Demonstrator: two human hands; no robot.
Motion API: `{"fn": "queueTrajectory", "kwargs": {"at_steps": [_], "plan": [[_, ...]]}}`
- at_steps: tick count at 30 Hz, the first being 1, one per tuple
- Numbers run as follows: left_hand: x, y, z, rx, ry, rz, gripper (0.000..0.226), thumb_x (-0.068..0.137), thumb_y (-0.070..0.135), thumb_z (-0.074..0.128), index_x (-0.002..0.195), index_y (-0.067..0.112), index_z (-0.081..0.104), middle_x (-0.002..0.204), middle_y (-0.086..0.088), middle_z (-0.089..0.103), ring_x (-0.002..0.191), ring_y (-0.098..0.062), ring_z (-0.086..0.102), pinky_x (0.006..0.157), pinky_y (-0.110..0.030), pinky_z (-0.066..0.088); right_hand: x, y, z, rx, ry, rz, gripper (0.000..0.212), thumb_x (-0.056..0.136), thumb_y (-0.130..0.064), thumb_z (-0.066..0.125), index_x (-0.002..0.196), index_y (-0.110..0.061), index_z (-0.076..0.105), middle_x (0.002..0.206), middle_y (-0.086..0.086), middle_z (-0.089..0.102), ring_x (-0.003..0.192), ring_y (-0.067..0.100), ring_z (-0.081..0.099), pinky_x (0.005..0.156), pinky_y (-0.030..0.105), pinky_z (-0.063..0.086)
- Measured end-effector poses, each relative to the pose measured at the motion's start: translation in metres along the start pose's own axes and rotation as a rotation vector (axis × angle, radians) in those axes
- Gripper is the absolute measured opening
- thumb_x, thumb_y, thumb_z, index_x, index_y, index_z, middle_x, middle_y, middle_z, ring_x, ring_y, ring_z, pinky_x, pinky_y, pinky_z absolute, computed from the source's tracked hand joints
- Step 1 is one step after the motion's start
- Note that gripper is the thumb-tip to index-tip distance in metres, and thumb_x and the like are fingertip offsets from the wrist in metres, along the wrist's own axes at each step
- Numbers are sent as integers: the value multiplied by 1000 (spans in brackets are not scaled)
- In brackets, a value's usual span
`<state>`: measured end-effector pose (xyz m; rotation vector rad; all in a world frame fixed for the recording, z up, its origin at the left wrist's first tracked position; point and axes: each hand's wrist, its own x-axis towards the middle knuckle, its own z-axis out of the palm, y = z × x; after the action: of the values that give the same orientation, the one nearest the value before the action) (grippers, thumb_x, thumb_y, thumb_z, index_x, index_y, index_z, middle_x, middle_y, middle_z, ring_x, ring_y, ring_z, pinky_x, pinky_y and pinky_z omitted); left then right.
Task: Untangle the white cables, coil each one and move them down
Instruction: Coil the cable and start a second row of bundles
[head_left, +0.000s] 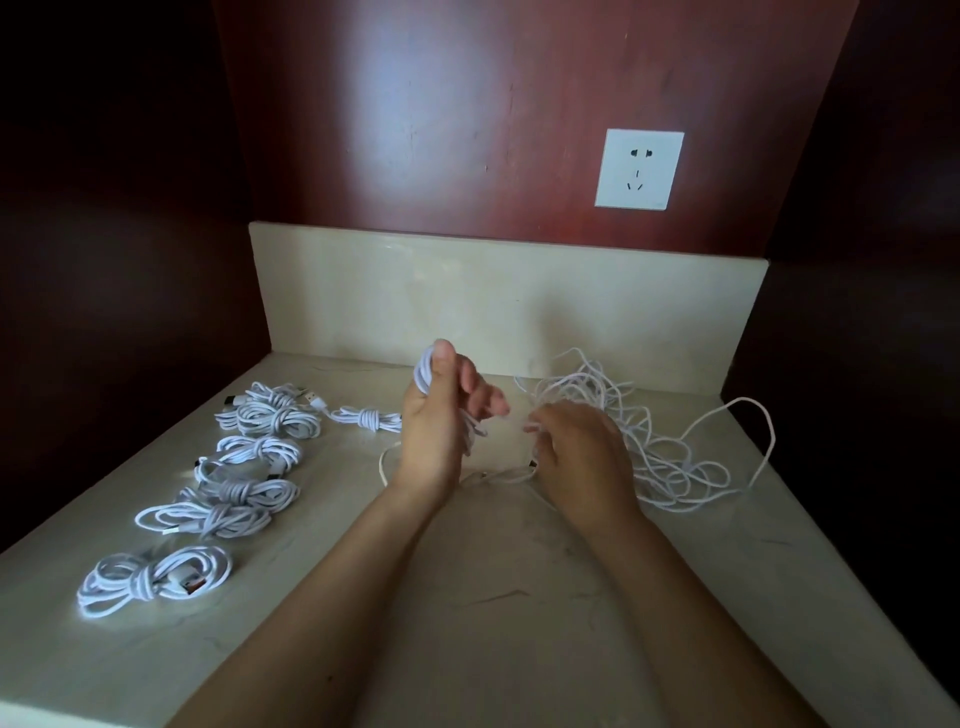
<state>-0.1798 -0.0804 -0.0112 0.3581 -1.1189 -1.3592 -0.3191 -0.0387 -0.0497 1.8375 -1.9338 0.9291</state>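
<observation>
pale marble counter (467, 623), row of coiled white cables (228, 488) along left side, one coiled bundle (368, 418) further back, loose tangled white cables (639, 436) heaped right rear

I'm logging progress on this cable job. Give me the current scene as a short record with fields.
surface: pale marble counter
left hand: raised, holding a partly wound cable coil
right hand: at the near edge of the tangled cables, fingers bent; grip unclear
finished coils: several tied bundles in a row along the left side
still to do: loose tangle on the right
background: white wall socket on a red-brown panel
</observation>
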Motion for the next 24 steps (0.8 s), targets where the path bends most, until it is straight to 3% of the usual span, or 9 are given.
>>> {"fn": "queueTrajectory", "kwargs": {"at_steps": [2, 4, 6, 8, 11, 13, 14, 16, 24], "plan": [[5, 5, -1, -101, 71, -95, 43, 101, 42, 34, 67, 17, 31, 47, 8, 25, 37, -8, 26, 40, -19, 30, 2, 12, 1, -61, -17, 59, 14, 87, -14, 58, 93, -22, 68, 101, -1, 66, 106, 24, 57, 107, 40, 31], [8, 7, -4, -98, 119, -140, 43, 105, 40, 30, 67, 19, 29, 48, 8, 22, 37, -6, 18, 37, -16, 20, 3, 19, -1, -101, -101, 172, 19, 95, -26, 50, 110, -25, 62, 125, -3, 58, 127, 18, 46, 119, 45, 5], [8, 6, -7, -106, 129, -169, 43, 105, 41, 29, 68, 19, 31, 48, 8, 22, 37, -6, 18, 37, -16, 19, 1, 20, -3, -179, -200, 218, 41, 95, -38, 48, 134, -25, 49, 150, 0, 40, 144, 16, 27, 118, 45, -15], [9, 6, -8, -135, 114, -189, 43, 105, 43, 29, 69, 19, 35, 49, 8, 22, 37, -6, 20, 37, -17, 20, -1, 10, -8, -192, -197, 151, 56, 91, -41, 53, 143, -24, 42, 156, 2, 32, 148, 17, 20, 116, 41, -22], [10, 6, -9, -184, 100, -230, 45, 105, 45, 27, 73, 17, 43, 50, 7, 23, 38, -7, 23, 39, -17, 23, -2, -15, -13, -51, -50, -101, 44, 83, -30, 60, 126, -21, 58, 135, 0, 56, 132, 18, 44, 122, 43, 5], [10, 7, -10, -221, 112, -253, 46, 104, 46, 28, 75, 17, 46, 49, 7, 24, 38, -7, 25, 40, -17, 27, -6, -33, -12, 86, -121, -178, 32, 87, -28, 58, 118, -22, 60, 117, -3, 63, 113, 19, 56, 104, 42, 41], [10, 7, -11, -232, 124, -255, 46, 104, 47, 28, 73, 17, 44, 49, 7, 24, 38, -7, 25, 40, -17, 26, -9, -40, -12, 144, -186, -166, 28, 90, -31, 54, 117, -23, 60, 107, -4, 65, 102, 19, 59, 89, 38, 48], [13, 8, -13, -222, 180, -233, 46, 105, 45, 29, 69, 18, 38, 50, 8, 21, 39, -7, 20, 39, -18, 19, -10, -43, -11, 205, -248, -132, 27, 93, -36, 45, 111, -24, 61, 91, -5, 65, 85, 18, 60, 73, 35, 49], [23, 11, -29, -151, 646, -70, 43, 104, 40, 35, 66, 21, 32, 45, 10, 27, 38, -9, 23, 43, -18, 18, -7, -16, -5, 97, -346, -93, 25, 92, -44, 45, 89, -26, 61, 77, -9, 58, 80, 17, 58, 71, 33, 46]]}}
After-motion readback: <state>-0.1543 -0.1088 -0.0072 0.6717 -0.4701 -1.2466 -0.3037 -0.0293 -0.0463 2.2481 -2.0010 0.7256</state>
